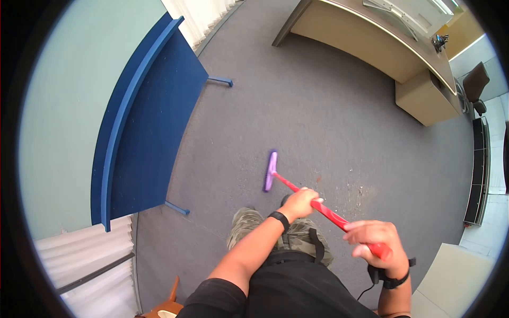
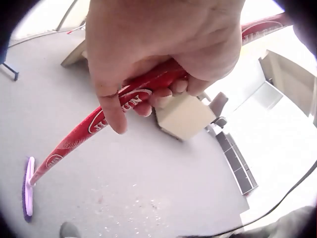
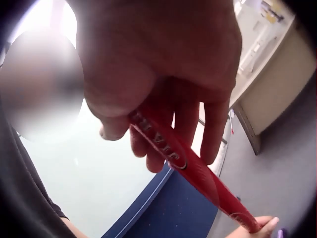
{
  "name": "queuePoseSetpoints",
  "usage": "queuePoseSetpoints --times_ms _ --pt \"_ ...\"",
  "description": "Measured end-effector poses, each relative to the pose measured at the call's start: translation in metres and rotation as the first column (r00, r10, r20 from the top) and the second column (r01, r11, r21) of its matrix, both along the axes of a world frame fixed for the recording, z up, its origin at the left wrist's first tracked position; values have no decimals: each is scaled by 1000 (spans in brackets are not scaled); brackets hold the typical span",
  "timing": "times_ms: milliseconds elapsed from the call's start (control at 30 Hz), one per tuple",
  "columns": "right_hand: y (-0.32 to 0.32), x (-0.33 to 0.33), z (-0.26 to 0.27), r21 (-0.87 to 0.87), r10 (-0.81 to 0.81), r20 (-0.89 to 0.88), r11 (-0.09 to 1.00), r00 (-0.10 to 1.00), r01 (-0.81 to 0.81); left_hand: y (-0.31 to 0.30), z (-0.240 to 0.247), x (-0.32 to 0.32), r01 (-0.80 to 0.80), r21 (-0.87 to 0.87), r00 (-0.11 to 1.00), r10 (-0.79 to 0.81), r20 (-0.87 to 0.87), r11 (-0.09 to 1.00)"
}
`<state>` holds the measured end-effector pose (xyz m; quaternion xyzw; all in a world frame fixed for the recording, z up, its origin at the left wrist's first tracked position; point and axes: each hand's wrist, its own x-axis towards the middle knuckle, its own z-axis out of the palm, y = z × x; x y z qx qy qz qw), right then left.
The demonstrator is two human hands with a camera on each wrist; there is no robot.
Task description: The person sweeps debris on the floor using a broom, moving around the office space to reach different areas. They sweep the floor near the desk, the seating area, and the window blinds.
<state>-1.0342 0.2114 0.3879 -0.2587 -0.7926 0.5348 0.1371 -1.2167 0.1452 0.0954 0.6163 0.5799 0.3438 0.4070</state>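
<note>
A broom with a purple head and a red handle slants across the head view, its bristles on the grey floor. My left hand grips the handle partway down; in the left wrist view the fingers of that hand wrap round the red handle. Near the handle's upper end, my right hand holds it, and in the right wrist view the fingers of the right hand curl about the handle. Pale debris lies scattered on the floor right of the broom head.
A blue-framed board or table stands at the left. A desk with a cabinet is at the upper right, a dark chair beyond it. Low dark shelving runs along the right. Something orange-brown is at the lower left.
</note>
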Motion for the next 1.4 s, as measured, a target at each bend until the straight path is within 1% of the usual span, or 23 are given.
queuePoseSetpoints --times_ms 33,133,200,233,267,300,367,400,500,600,633,700,733,767,800,867,933,1033,1100,1200,1267,1333,1400 --pt "3 -2 17 91 83 39 992 996 -86 8 21 -1 8 11 1000 -8 -7 1000" --pt "6 -19 52 200 170 -27 966 985 -162 16 81 -28 16 -1 999 -16 -27 1000" --pt "5 -41 54 177 165 -57 972 985 -153 10 107 -71 -28 -11 983 25 -181 1000" --pt "3 -56 48 126 110 -119 987 987 -95 6 112 -97 -51 -32 972 43 -231 998" --pt "1 -72 38 70 48 -176 997 983 -36 -1 107 -125 -71 -23 945 60 -320 997" --pt "2 -92 24 32 63 -206 998 976 -58 -10 103 -155 -96 -26 930 81 -359 995" --pt "-4 -143 -15 -123 -29 -221 992 975 1 -28 76 -223 -109 -79 900 65 -432 991" --pt "-6 -175 -34 -225 -58 -221 974 973 7 -39 60 -259 -131 -123 900 66 -431 984" --pt "-22 -270 -97 -304 21 -232 948 972 -93 -85 -25 -360 -66 -95 932 27 -361 993" --pt "-30 -336 -102 -315 68 -170 942 983 -119 -95 -50 -400 -74 -139 962 34 -270 988" --pt "-23 -342 -99 -316 61 -153 943 986 -107 -84 -66 -397 -34 -59 977 21 -212 998" --pt "-15 -331 -69 -189 23 -44 982 999 -31 -52 -62 -371 22 -32 992 -26 -124 999" --pt "-14 -319 -53 -178 -58 17 982 998 60 -32 -52 -351 76 -6 990 -76 -118 997" --pt "-15 -310 -33 -122 -143 57 981 988 149 -16 -55 -326 72 145 996 -62 -66 987" --pt "-15 -304 -13 -40 -144 119 988 982 150 4 -43 -308 149 97 988 -146 -41 984" --pt "-17 -303 7 26 -151 158 989 976 149 36 -35 -280 230 131 971 -237 38 964" --pt "-20 -303 36 158 -155 229 980 961 121 49 -11 -258 235 155 963 -251 95 960" --pt "-18 -297 65 237 -153 134 964 979 118 54 50 -257 225 105 966 -236 109 969" --pt "-19 -302 74 232 -158 97 964 983 132 49 77 -277 234 63 967 -239 84 970" --pt "-14 -309 65 184 -148 31 973 989 140 31 72 -317 205 -4 978 -205 -31 979" --pt "-11 -321 37 30 -143 17 989 990 143 19 50 -352 198 -43 971 -202 -129 979" --pt "-8 -333 -7 -109 -176 -30 979 984 172 7 13 -383 108 -14 977 -109 -184 994" --pt "-7 -348 -47 -186 -243 -8 953 970 238 7 -7 -411 91 -162 957 -131 -259 983"
